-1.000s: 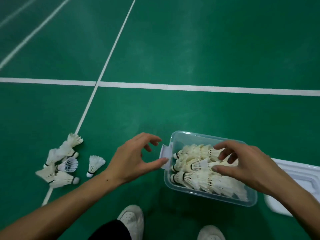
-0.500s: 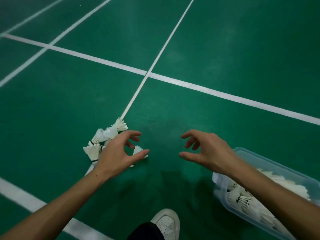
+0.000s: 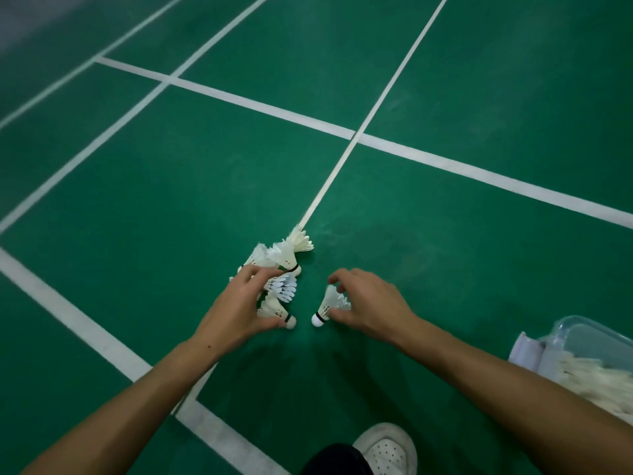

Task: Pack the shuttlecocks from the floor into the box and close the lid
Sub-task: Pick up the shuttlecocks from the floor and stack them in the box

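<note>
The green floor (image 3: pixel 171 200) had white lines; the left hand (image 3: pixel 236 310) gripped the shuttlecock pile (image 3: pixel 277 269) — the right hand (image 3: pixel 370 306) pinched one shuttlecock (image 3: pixel 327 303); the box (image 3: pixel 589 344) sat at the right edge.

— What sort of place is this?
— A badminton court: green sports floor (image 3: pixel 479 80) crossed by white court lines (image 3: pixel 260 106), with feather shuttlecocks (image 3: pixel 287 255) lying on it.

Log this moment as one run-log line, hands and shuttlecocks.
left hand: gripping shuttlecock pile | right hand: closing round single shuttlecock | box: open, part-filled | lid: not visible
</note>
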`<state>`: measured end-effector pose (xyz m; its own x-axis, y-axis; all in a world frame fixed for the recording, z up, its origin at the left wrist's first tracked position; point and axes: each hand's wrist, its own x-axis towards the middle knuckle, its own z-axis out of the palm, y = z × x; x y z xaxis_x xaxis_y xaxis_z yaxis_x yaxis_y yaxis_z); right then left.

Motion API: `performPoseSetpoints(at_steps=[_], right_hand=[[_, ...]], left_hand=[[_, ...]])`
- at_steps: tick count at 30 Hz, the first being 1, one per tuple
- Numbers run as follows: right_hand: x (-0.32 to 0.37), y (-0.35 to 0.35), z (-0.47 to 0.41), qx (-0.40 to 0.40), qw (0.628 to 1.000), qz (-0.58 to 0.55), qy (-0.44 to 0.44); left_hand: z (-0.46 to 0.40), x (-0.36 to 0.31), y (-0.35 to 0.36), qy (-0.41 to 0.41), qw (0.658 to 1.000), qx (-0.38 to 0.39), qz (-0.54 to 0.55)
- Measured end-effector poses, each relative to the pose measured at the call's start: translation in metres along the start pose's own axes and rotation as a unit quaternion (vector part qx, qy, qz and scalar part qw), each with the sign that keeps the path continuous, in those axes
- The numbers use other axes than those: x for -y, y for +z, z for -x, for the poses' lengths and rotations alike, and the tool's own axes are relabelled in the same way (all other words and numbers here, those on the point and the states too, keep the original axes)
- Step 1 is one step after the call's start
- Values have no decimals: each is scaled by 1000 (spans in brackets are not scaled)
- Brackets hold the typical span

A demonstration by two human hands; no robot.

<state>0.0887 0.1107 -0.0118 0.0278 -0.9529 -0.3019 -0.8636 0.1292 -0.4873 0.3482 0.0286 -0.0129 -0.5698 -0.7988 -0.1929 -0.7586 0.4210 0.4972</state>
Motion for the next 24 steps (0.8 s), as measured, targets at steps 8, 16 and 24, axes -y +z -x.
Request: performPoseSetpoints(at_steps=[8,16,24], right_hand=[[1,41,-12,-4,1000,4,16],[-3,44,0,-48,999,-12,3],[-24,16,41,-112,987,-110,42]], left_hand=[[-14,5,23,-69,997,-28,19],[-27,-14,70,-107,982,-154,12],[-38,-33,64,3,978,-209,-5]])
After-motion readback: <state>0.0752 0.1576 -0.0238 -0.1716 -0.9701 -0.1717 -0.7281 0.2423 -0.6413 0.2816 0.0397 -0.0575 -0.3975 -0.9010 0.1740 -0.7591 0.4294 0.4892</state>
